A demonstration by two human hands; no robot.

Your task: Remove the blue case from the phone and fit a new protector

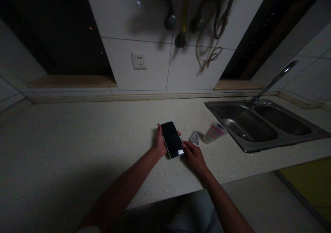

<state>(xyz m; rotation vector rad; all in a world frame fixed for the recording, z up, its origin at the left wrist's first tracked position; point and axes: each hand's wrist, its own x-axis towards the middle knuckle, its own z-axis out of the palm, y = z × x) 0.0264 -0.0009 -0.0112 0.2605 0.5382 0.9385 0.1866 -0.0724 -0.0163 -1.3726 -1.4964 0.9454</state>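
Black glass faces up at me: a phone (172, 139) with a dark screen and a pale edge, held just above the speckled countertop (77, 140) near its front edge. My left hand (160, 142) wraps the phone's left side, thumb along the near edge and fingertips (179, 133) curling round the far side, so that hand is clamped on the phone. My right hand (193, 155) sits at the phone's lower right corner, fingers bent and touching that corner; I cannot tell whether it truly grips or only rests there. Just to the right of the hands lies a small crumpled wrapper (193, 137), and beside it a white plastic bottle (214, 132) with a red label lies on its side, close to the rim of the steel double sink (248, 147). A curved tap (274, 81) rises behind the sink. On the tiled wall sit a white socket (139, 61) and several hanging hoses (207, 22)
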